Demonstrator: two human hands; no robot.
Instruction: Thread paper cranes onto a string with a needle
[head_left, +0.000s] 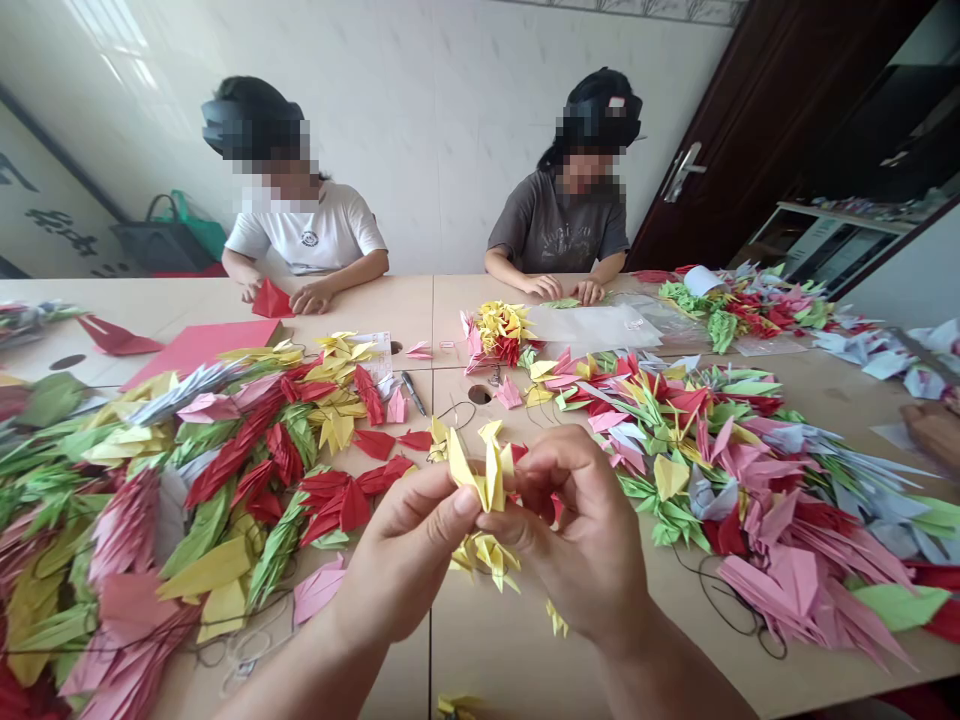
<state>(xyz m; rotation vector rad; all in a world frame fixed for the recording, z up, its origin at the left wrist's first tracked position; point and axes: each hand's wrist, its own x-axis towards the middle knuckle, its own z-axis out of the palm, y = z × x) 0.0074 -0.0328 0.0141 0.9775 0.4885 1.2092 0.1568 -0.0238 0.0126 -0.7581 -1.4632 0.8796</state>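
Between my two hands, over the middle of the table, is a yellow origami crane (pixel 491 470) of folded paper. My left hand (pixel 405 540) pinches its left side with thumb and index finger. On the other side, my right hand (pixel 577 530) has its thumb and curled fingers closed on the crane's right edge. Below my hands lies a small group of yellow folded cranes (pixel 486 560) on the table top. Red folded pieces (pixel 352 495) rest just left of my left hand. What sits behind my right fingers is partly hidden.
Heaps of strung coloured paper cranes spread at left (pixel 142 520) and right (pixel 780 500). Dark cord (pixel 720 590) trails from the right heap. A pen (pixel 414 393) lies beyond my hands, near a table hole (pixel 479 394). Two co-workers (pixel 307 235) (pixel 559 225) sit opposite, handling paper.
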